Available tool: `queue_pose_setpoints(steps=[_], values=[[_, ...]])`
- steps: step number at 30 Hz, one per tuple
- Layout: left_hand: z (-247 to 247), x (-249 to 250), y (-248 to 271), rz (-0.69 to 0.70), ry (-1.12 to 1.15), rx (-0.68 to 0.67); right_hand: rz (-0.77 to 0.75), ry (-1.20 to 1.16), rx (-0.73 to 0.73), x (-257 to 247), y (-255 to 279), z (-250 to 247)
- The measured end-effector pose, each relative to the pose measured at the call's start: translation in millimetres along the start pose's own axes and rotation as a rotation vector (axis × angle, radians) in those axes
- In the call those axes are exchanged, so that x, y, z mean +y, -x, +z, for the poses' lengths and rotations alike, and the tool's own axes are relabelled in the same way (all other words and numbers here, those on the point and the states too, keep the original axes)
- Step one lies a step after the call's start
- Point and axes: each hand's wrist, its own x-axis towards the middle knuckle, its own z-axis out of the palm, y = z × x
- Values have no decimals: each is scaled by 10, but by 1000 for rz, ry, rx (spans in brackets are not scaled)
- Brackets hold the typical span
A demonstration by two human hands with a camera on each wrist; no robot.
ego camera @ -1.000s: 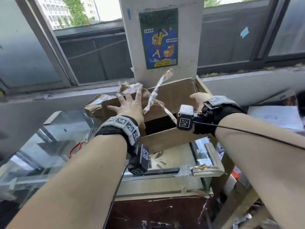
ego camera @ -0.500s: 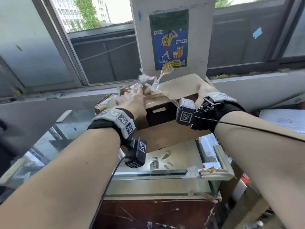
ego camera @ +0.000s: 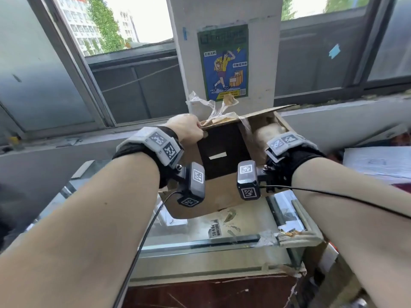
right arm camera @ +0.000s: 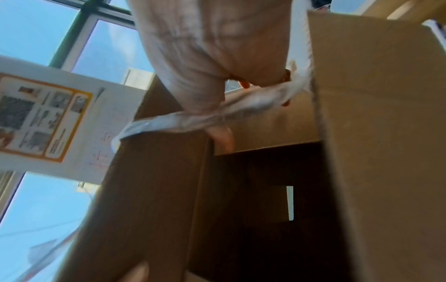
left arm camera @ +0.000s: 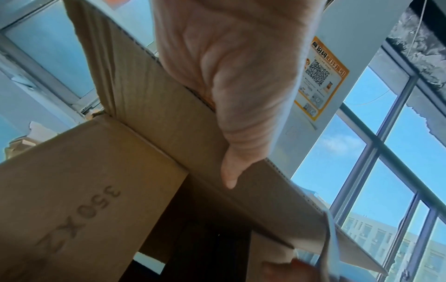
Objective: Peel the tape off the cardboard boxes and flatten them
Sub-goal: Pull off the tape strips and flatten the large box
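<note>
The head view looks forward and down over both forearms at the cardboard box (ego camera: pixel 222 150) at frame centre, windows behind. Each wrist view looks steeply up from beneath its hand, very near the box's walls (left arm camera: pixel 96 190) (right arm camera: pixel 374 133), sharing its dark interior.

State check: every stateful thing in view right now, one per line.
Brown cardboard box: lifted off the glass-topped counter, open end toward the camera, not flattened.
Clear crumpled tape strips: part peeled, sticking up from the box's top edge.
Left hand: grips the box's top edge.
Right hand: blurred; holds the box's right wall, tape strand across its fingers.
Blue poster: stuck on the pillar.
</note>
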Motion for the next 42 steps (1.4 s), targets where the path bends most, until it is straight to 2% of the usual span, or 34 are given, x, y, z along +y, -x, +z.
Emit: queue_pose_setpoints(steps=[3,6,7,10,14,18,24,33,38,42], values=[[-85,-48,-16,-86,125,32,94,122,-108,-51,82,100],[-44,-100,-18,-97,124,90,236,246,-17,-193,189,173],[-14,-112,-13,-88,106,108,244,219,3,-196,197,208],[43,-141,2,-64,92,133,212,168,48,-221,305,232],[65,-184,47,-24,53,146,136,143,217,-255,236,398],[90,-231,58,-16,37,150,91,189,237,-273,209,483],[72,-268,49,-36,51,140,70,288,171,-272,214,498],[172,-304,-61,-77,12,146,-21,169,136,-294,141,274],[174,-199,-106,-46,-11,160,27,104,81,-242,162,36],[189,-130,-120,-22,-23,169,81,61,100,-185,175,-127]])
